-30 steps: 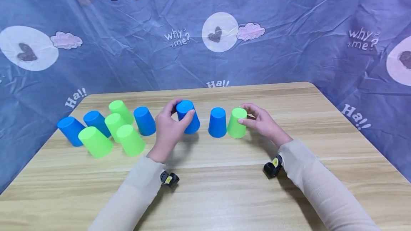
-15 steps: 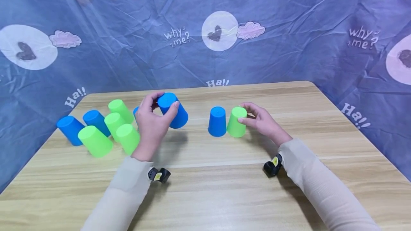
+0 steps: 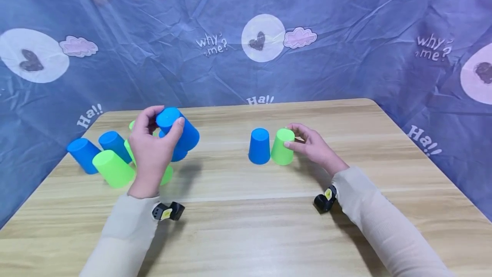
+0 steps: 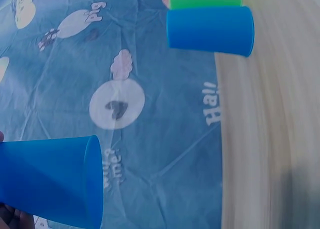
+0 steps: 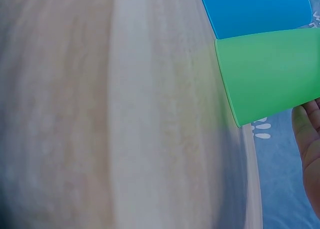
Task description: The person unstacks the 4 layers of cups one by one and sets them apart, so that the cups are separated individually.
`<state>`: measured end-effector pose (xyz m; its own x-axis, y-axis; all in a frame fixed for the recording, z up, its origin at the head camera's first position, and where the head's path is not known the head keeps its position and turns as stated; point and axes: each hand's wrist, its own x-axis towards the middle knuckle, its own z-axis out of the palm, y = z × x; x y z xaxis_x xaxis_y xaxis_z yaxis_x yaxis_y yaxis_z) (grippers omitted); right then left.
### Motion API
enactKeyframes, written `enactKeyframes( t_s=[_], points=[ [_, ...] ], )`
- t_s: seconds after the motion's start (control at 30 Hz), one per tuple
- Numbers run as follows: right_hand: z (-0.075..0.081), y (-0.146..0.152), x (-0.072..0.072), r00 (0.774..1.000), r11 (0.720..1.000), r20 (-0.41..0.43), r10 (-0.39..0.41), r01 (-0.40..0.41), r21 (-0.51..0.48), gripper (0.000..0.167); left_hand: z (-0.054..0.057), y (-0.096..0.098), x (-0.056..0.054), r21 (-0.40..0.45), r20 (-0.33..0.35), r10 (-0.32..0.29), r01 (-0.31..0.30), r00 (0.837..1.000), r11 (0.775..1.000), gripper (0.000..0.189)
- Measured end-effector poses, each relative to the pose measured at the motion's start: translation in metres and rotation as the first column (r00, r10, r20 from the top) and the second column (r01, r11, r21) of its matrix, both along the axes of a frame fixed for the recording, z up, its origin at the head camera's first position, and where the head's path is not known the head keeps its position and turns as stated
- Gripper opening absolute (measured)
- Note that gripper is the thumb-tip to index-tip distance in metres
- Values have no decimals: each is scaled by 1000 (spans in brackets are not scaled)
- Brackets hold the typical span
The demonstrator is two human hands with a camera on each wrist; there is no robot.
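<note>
In the head view my left hand (image 3: 151, 155) grips a blue cup (image 3: 183, 129) near its closed end, thumb in front and fingers behind. That cup is upside down, tilted and raised over the table, its mouth toward the lower right. The left wrist view shows the held blue cup (image 4: 50, 181) at the lower left. My right hand (image 3: 313, 146) holds a light green cup (image 3: 282, 151), which stands mouth-down on the table. Right beside it on the left stands another blue cup (image 3: 259, 146), also mouth-down. The right wrist view shows the green cup (image 5: 270, 74) against the blue one (image 5: 260, 11).
At the left of the wooden table (image 3: 246, 234) stand several upside-down cups, among them a blue cup (image 3: 83, 155) and a green cup (image 3: 112, 169). My left hand partly hides others there. A printed blue cloth (image 3: 338, 63) hangs behind the table.
My left hand has lifted the blue cup and carried it left, over the group of cups, tilting it. My right hand and its green cup stay in place.
</note>
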<state>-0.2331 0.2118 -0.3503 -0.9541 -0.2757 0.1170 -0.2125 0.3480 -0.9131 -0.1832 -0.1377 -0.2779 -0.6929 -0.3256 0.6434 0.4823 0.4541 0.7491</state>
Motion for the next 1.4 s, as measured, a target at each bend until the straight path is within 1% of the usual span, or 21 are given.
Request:
enactKeyframes(
  t_s=[0.1,0.23,0.37,0.43,0.53,0.67,0.8,0.9,1.0,1.07,1.2,1.4],
  points=[
    [-1,1,1,1000,1000,0,0,0,-5,44,3,-9,3,15,-8,8,-8,1000,1000,39],
    [-2,1,0,1000,1000,-6,6,-6,-8,45,9,-25,8,18,-7,39,-38,999,999,38],
    [-2,1,0,1000,1000,-10,7,-7,-7,44,12,-43,12,-7,8,108,-108,994,994,39],
    [-2,1,-1,1000,1000,-11,7,-7,-5,44,14,-53,14,-9,23,150,-150,988,989,39],
    [-3,1,-1,1000,1000,-13,7,-7,3,44,15,-66,17,14,45,201,-202,979,979,38],
    [-3,2,-1,1000,1000,-18,9,-9,8,43,16,-79,22,55,65,251,-255,966,965,36],
    [-4,2,-2,1000,1000,-18,12,-11,4,43,14,-89,26,34,86,325,-329,942,944,36],
    [-5,2,-1,1000,1000,-16,8,-8,3,43,12,-96,29,28,93,366,-370,926,929,38],
    [-5,2,-1,1000,1000,-12,8,-8,1,44,10,-106,31,40,100,401,-406,911,913,39],
    [-5,1,-1,1000,1000,-13,11,-11,1,44,8,-114,32,50,101,429,-435,898,899,40],
    [-5,1,-1,1000,1000,-13,13,-13,-3,43,4,-127,37,62,154,467,-481,871,875,43],
    [-5,2,-1,1000,1000,-17,12,-12,-2,42,4,-140,43,54,281,489,-522,826,851,47]
  ],
)
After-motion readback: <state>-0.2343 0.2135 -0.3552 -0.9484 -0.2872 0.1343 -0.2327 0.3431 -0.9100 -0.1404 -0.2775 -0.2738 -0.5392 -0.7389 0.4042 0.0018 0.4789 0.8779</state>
